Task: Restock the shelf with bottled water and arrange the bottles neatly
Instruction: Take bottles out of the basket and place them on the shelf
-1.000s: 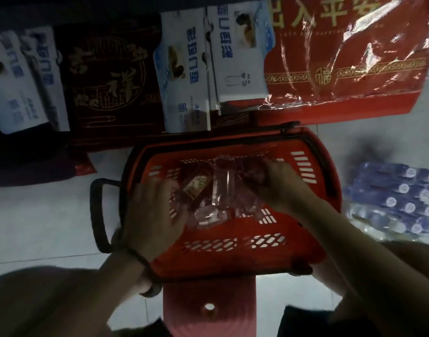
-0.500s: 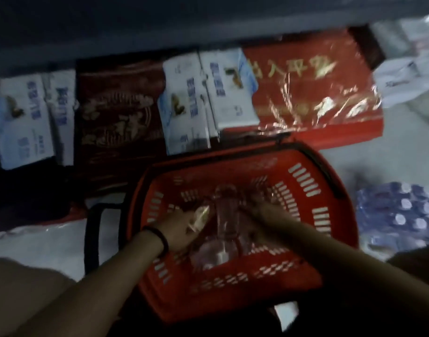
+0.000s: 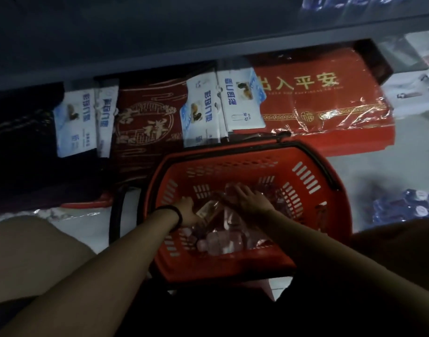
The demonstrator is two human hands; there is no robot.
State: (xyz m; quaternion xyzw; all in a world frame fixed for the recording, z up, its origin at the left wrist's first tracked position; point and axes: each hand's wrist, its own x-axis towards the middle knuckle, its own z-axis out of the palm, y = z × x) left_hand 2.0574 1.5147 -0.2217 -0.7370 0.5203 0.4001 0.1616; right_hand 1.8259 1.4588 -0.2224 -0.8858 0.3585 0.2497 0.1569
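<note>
Below, both hands grasp clear bottles in the red basket near a red mat reading 出入平安.

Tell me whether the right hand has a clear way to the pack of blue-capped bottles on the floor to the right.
Probably yes. The right hand is down inside the red basket, among loose bottles. The blue-capped pack lies on that side beyond the basket rim, nothing visible between; the hand must lift out first.
</note>
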